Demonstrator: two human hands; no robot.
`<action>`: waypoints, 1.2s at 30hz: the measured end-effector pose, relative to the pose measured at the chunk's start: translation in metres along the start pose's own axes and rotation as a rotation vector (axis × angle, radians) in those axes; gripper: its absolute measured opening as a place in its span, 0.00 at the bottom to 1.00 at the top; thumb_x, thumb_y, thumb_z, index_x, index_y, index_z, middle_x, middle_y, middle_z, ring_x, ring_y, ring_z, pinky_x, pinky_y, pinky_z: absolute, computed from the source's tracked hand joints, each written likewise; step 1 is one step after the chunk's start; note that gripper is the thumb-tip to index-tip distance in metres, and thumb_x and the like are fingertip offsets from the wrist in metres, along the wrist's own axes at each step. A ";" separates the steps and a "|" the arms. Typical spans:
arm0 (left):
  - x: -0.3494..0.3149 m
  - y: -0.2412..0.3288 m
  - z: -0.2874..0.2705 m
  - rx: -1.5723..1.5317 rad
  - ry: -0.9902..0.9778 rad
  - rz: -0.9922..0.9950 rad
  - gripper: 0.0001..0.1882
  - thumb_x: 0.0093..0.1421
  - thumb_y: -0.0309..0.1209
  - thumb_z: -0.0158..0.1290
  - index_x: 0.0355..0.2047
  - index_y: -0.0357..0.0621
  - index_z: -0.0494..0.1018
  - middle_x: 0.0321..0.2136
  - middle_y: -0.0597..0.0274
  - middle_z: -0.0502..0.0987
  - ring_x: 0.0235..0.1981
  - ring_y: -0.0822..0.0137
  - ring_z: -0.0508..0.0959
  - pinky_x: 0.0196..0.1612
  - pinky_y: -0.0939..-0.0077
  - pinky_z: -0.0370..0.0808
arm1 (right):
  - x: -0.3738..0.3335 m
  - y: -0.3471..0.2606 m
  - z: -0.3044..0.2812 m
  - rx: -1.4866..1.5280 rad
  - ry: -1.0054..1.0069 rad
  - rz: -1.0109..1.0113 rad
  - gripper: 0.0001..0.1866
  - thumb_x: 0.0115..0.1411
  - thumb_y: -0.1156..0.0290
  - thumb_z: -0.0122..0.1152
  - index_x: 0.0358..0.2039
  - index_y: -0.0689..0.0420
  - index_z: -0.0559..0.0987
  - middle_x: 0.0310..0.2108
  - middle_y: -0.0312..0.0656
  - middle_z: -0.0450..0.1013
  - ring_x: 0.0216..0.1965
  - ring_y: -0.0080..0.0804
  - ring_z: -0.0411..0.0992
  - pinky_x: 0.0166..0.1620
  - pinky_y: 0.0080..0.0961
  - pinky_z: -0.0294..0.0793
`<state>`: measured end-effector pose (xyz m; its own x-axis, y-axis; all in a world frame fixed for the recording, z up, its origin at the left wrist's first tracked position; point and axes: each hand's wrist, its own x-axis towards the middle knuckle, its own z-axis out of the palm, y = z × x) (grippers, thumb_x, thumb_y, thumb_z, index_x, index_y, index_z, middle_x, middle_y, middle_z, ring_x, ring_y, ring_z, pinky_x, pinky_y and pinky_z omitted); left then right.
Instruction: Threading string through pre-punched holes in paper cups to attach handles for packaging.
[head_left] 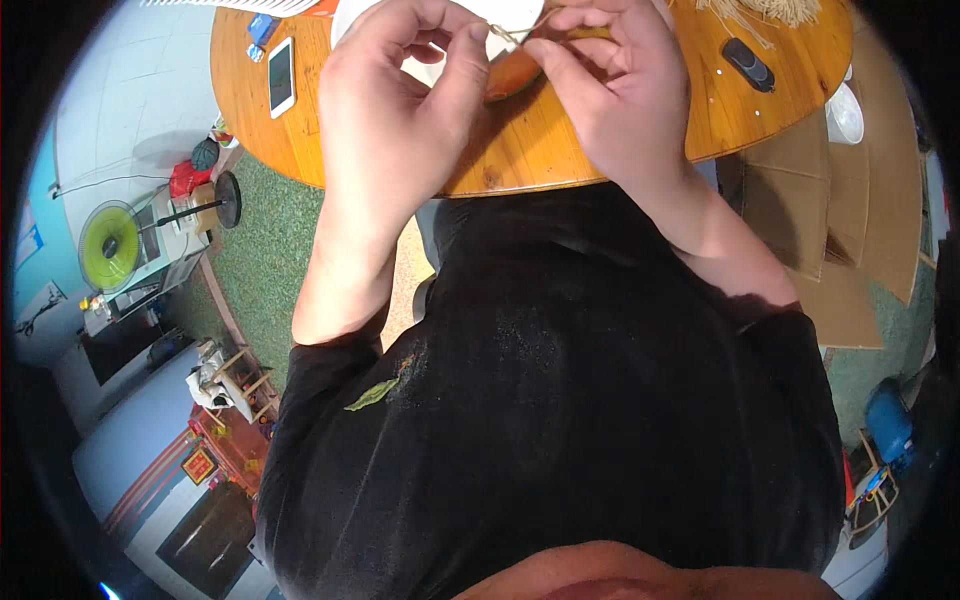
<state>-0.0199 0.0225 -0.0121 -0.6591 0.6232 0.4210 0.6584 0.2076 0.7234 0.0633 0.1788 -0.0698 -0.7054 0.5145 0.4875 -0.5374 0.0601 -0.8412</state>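
My left hand [400, 115] and my right hand [628, 100] are raised over the near part of a round wooden table [530, 160]. Between them runs a thin tan strand [503, 36], like straw or twine. My left thumb and index finger pinch one part of it; the fingers of my right hand close on the other side. Just beneath the fingertips lies an orange-brown curved object [515, 75], partly hidden by my hands. Behind the strand a white surface [520, 15] shows, its kind unclear.
A white phone [282, 78] and a small blue packet [262, 28] lie left on the table. A bundle of tan fibres [775, 10] and a dark key-fob-like object [748, 65] are at right. Flattened cardboard [800, 200] covers floor at right; a green fan [110, 245] stands left.
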 end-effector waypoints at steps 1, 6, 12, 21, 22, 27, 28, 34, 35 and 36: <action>0.001 -0.002 -0.002 0.002 -0.007 0.003 0.05 0.69 0.21 0.61 0.43 0.33 0.80 0.37 0.65 0.83 0.41 0.76 0.81 0.48 0.81 0.76 | 0.000 0.002 -0.001 -0.137 0.021 -0.118 0.09 0.59 0.86 0.68 0.39 0.62 0.82 0.41 0.43 0.78 0.43 0.29 0.78 0.45 0.26 0.79; 0.001 -0.004 -0.005 -0.012 -0.028 0.000 0.05 0.69 0.21 0.60 0.44 0.33 0.80 0.38 0.64 0.83 0.42 0.75 0.81 0.48 0.81 0.76 | 0.011 -0.001 -0.015 -0.534 -0.011 -0.463 0.09 0.55 0.86 0.70 0.37 0.62 0.83 0.41 0.47 0.77 0.41 0.39 0.78 0.43 0.31 0.78; -0.001 0.003 -0.006 0.162 -0.040 0.055 0.06 0.68 0.22 0.62 0.44 0.35 0.80 0.38 0.65 0.83 0.42 0.75 0.81 0.46 0.81 0.78 | 0.028 -0.005 -0.022 -0.545 -0.171 -0.577 0.05 0.57 0.84 0.68 0.33 0.63 0.81 0.36 0.48 0.77 0.36 0.44 0.78 0.40 0.34 0.77; 0.000 0.005 -0.009 0.315 0.024 0.146 0.04 0.66 0.22 0.62 0.40 0.35 0.80 0.36 0.65 0.82 0.41 0.74 0.80 0.46 0.80 0.76 | 0.032 -0.012 -0.024 -0.549 -0.195 -0.507 0.04 0.59 0.84 0.65 0.32 0.65 0.78 0.36 0.51 0.77 0.36 0.47 0.77 0.40 0.34 0.77; 0.000 0.008 -0.010 0.313 0.002 0.132 0.04 0.65 0.22 0.62 0.39 0.36 0.80 0.36 0.64 0.82 0.41 0.73 0.80 0.46 0.79 0.76 | 0.032 -0.013 -0.025 -0.557 -0.194 -0.504 0.04 0.59 0.83 0.65 0.32 0.65 0.78 0.36 0.51 0.77 0.36 0.47 0.77 0.41 0.34 0.77; -0.002 0.019 -0.016 0.457 -0.075 0.284 0.06 0.60 0.21 0.61 0.37 0.38 0.78 0.37 0.57 0.81 0.41 0.61 0.82 0.46 0.72 0.77 | 0.034 -0.016 -0.024 -0.572 -0.165 -0.447 0.03 0.59 0.83 0.65 0.32 0.65 0.78 0.35 0.51 0.77 0.36 0.47 0.77 0.41 0.33 0.77; -0.003 0.021 -0.017 0.489 -0.085 0.306 0.07 0.59 0.21 0.61 0.37 0.38 0.78 0.38 0.56 0.81 0.41 0.58 0.82 0.47 0.70 0.76 | 0.035 -0.016 -0.024 -0.576 -0.160 -0.442 0.03 0.59 0.83 0.65 0.32 0.65 0.78 0.35 0.51 0.77 0.36 0.47 0.77 0.41 0.33 0.77; -0.010 0.024 -0.018 0.653 -0.174 0.446 0.10 0.56 0.25 0.65 0.38 0.40 0.79 0.40 0.57 0.80 0.43 0.55 0.80 0.48 0.60 0.75 | 0.038 -0.022 -0.024 -0.634 -0.170 -0.401 0.03 0.58 0.84 0.64 0.32 0.65 0.78 0.33 0.50 0.76 0.36 0.48 0.77 0.41 0.34 0.76; -0.011 0.024 -0.017 0.637 -0.185 0.462 0.11 0.54 0.25 0.64 0.37 0.40 0.78 0.41 0.55 0.78 0.43 0.51 0.79 0.49 0.58 0.73 | 0.039 -0.023 -0.024 -0.635 -0.177 -0.401 0.03 0.57 0.84 0.64 0.32 0.65 0.78 0.33 0.50 0.76 0.36 0.48 0.77 0.41 0.34 0.76; -0.013 0.024 -0.016 0.622 -0.198 0.477 0.12 0.52 0.25 0.64 0.37 0.41 0.77 0.42 0.54 0.77 0.44 0.48 0.78 0.50 0.56 0.72 | 0.039 -0.024 -0.023 -0.636 -0.184 -0.400 0.03 0.57 0.84 0.63 0.32 0.65 0.79 0.33 0.50 0.76 0.36 0.48 0.77 0.41 0.34 0.76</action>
<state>-0.0018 0.0074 0.0087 -0.2181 0.8604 0.4606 0.9725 0.2310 0.0290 0.0595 0.2174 -0.0362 -0.6087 0.2033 0.7669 -0.4382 0.7197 -0.5385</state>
